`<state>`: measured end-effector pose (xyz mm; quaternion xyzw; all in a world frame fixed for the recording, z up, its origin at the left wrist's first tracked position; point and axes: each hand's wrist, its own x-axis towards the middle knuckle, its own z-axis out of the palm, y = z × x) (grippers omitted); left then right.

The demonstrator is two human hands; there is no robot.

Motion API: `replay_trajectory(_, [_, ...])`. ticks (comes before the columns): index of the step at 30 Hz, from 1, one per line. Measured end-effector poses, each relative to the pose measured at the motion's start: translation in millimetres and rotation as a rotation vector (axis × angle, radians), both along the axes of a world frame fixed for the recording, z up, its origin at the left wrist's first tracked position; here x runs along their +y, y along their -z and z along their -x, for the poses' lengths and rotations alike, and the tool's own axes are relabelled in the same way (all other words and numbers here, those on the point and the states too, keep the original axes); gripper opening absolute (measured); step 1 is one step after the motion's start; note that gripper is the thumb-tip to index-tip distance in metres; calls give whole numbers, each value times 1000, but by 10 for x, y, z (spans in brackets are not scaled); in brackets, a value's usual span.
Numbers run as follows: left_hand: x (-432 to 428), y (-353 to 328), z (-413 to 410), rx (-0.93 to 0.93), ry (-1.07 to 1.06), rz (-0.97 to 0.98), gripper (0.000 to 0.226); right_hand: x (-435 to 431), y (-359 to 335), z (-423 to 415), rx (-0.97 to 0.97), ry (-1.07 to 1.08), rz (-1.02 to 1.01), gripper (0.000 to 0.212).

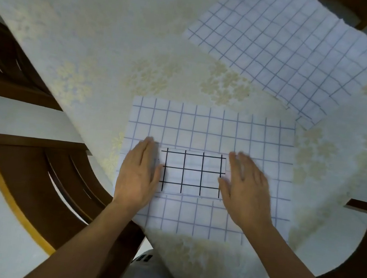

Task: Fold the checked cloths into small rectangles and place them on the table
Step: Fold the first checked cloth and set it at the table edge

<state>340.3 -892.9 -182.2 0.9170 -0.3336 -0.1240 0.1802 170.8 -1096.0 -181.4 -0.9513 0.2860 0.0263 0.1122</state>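
Folded piece: black-checked cloth (192, 173) is lying as a small rectangle on the spread blue-checked cloth (212, 128), near the table's (98, 32) front edge.
Hands: left hand (139, 172) and right hand (247, 190) are pressing its 2 short ends, fingers straight, together, gripping nothing.
Handling: looking light, soft and limp, probably sliding easily; pinching corners seems best.
Room: bare table is lying open left; 1 cloth stack (284, 49) is sitting far right.

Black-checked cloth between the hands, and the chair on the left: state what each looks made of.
Black-checked cloth: thin white fabric with a matte finish, possibly nonwoven. It lies flat and soft, and its folded layers show through faintly. Chair: apparently dark-stained wood with a lighter yellowish edge and a smooth finish; the grain is too blurred to tell.
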Motion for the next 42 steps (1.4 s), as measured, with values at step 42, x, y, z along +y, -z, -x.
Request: replay_trajectory(42, [-410,-261,141,614,-672,183,19,266,-224,-333,-238,733,-857,41])
